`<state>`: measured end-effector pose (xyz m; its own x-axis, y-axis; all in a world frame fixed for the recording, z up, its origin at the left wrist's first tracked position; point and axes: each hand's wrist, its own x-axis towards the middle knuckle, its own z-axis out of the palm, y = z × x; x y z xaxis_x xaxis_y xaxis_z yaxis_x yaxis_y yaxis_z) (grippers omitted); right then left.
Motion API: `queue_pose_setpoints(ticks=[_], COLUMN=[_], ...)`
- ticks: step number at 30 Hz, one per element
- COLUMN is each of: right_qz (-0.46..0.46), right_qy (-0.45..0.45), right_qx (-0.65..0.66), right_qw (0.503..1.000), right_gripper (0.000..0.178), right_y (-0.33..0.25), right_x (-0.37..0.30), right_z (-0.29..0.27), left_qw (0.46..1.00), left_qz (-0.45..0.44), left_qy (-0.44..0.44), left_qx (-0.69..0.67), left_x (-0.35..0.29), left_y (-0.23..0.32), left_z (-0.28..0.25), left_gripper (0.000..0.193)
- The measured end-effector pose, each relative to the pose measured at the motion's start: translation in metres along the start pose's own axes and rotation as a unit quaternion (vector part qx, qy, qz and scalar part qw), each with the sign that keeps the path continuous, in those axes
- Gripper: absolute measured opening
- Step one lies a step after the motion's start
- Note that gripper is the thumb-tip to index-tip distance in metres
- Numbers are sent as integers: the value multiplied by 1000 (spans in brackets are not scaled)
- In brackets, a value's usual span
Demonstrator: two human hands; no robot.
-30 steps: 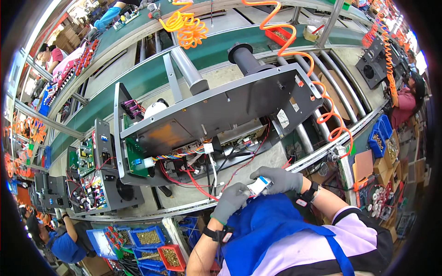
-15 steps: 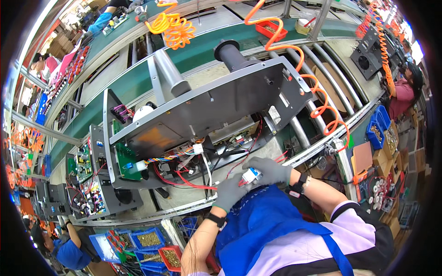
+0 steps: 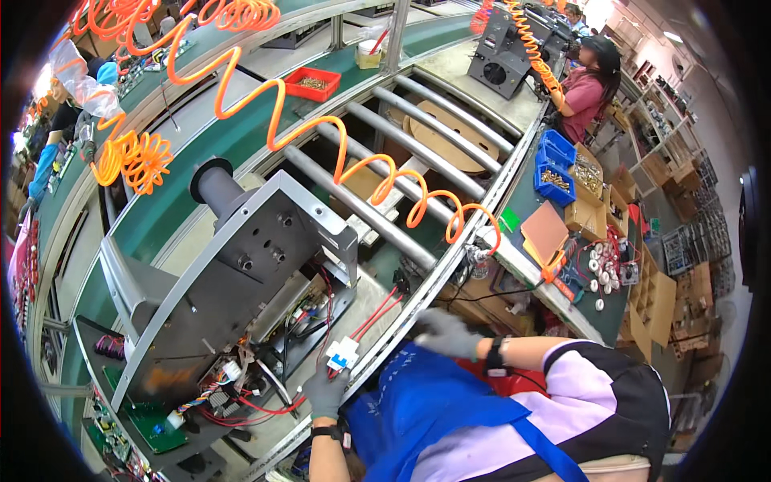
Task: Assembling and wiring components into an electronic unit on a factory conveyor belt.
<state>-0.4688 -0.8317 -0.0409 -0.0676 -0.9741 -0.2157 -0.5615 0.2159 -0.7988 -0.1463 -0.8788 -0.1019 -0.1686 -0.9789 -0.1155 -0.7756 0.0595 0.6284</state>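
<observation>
Left hand (image 3: 325,392) half-curled around white-and-blue module (image 3: 342,355), by conveyor's (image 3: 415,150) near edge; right hand (image 3: 450,333) too blurred to tell. I judge it light, rigid: grip casing sides (not red wires (image 3: 377,319)).

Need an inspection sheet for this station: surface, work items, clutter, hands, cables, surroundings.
Surface: conveyor with metal rollers to the right of the dark metal chassis.
Work items: chassis open, wiring exposed inside; green circuit board at its near end; small white-and-blue part at the left hand.
Clutter: red tray of small metal parts beyond the rollers; blue bins and white round parts at right.
Left hand: gloved, holding the white-and-blue part.
Right hand: gloved, blurred; held item: nothing seen.
Cables: red wires run from the part; orange coiled hose loops over the rollers.
Surroundings: co-worker in a reddish top at upper right.
</observation>
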Motion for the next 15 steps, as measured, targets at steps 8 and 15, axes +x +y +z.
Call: queue_pose_setpoints(ticks=[8, 15], right_qz=[141, 19], right_qy=[240, 331], right_qx=[65, 205], right_qw=[958, 921], right_gripper=[44, 23], right_y=[188, 180], right_x=[62, 72], right_z=[-94, -89], left_qw=[997, 992], left_qz=[-19, -43], left_qy=[-27, -57], left_qx=[64, 105], left_x=[-2, 0], left_y=[3, 7], left_z=[-2, -6], left_gripper=[57, 57])
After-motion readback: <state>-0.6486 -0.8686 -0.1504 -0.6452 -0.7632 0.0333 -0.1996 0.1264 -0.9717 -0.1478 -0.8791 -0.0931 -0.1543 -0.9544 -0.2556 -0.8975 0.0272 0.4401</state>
